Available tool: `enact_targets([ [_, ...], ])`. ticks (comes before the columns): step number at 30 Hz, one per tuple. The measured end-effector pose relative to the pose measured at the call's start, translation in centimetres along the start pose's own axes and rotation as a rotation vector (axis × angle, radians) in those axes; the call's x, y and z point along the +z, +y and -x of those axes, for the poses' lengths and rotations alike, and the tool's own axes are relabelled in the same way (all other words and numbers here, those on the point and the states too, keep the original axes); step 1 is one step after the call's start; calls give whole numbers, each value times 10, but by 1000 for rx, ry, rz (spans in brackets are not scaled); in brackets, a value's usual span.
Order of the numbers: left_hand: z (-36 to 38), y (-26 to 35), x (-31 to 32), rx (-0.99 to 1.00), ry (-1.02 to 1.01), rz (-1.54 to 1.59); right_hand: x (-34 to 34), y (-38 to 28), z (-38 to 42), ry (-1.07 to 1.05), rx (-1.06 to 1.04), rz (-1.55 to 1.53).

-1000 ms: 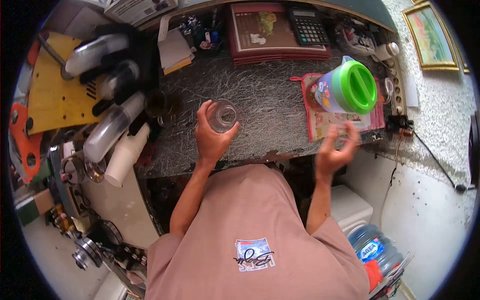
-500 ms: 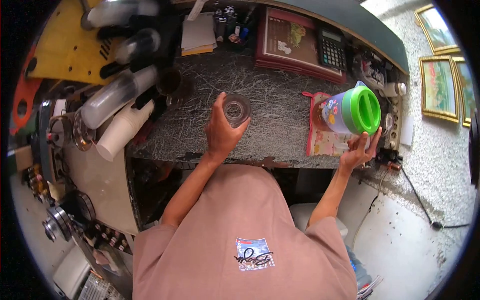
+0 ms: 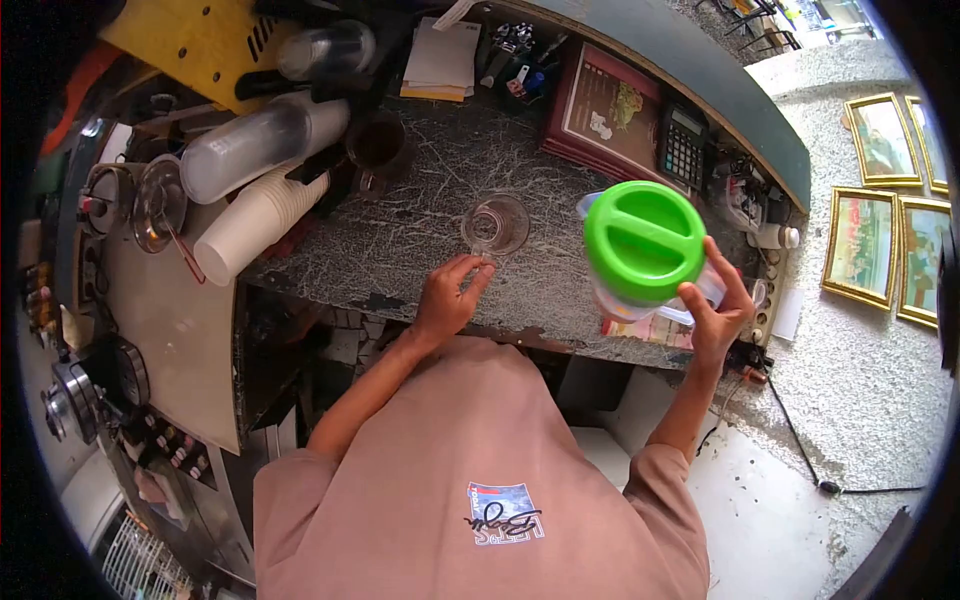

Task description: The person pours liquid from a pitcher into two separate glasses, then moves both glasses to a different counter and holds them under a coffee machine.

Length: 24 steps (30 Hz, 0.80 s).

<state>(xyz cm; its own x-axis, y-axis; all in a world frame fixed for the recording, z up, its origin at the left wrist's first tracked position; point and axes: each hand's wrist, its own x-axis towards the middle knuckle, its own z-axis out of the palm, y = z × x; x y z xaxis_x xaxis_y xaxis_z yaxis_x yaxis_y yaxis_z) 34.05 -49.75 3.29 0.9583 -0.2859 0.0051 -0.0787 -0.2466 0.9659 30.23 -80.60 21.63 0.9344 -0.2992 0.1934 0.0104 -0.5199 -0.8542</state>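
Note:
A clear glass [image 3: 496, 224] stands on the scratched dark counter [image 3: 420, 240]. Just in front of it is my left hand [image 3: 452, 298], fingers curled and drawn together, apart from the glass; nothing shows in its grasp. My right hand [image 3: 719, 306] grips the handle side of a clear pitcher with a bright green lid [image 3: 645, 242]. The pitcher is lifted over the counter, to the right of the glass, and its lid faces the camera. Its body is mostly hidden under the lid. Beneath it, a patterned cloth [image 3: 655, 330] shows only in part.
Stacked paper cups [image 3: 262, 225] and plastic cups [image 3: 250, 148] lie at the left, beside a dark mug [image 3: 378, 145]. Dark red books [image 3: 610, 110] and a calculator [image 3: 683, 145] sit at the back right. A power strip [image 3: 768, 290] runs along the right edge.
My left hand has let go of the glass and drawn back toward me. My right hand has raised the pitcher off the cloth and brought it left, toward the glass.

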Motion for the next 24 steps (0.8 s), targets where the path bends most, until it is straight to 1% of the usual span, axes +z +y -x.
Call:
enact_targets([
  [3,-2,-2,-4,5,-16,24,19,-19,-5,-156,36,-14],
  [7,-3,-10,-4,56,-24,13,40,-47,-16,-316,-11,155],
  [8,-2,-12,-5,52,-22,20,44,-49,-19,-333,-50,177],
  [11,-4,-12,-6,41,-40,27,50,-58,-25,-396,-38,215],
  [16,-6,-14,-9,94,-61,-55,58,-71,-32,-426,-31,245],
  [23,-8,-18,-8,81,-76,-43,59,-79,-38,-494,-41,266],
  [24,-8,-20,-6,106,-55,-40,60,-79,-38,-493,-40,266],
])
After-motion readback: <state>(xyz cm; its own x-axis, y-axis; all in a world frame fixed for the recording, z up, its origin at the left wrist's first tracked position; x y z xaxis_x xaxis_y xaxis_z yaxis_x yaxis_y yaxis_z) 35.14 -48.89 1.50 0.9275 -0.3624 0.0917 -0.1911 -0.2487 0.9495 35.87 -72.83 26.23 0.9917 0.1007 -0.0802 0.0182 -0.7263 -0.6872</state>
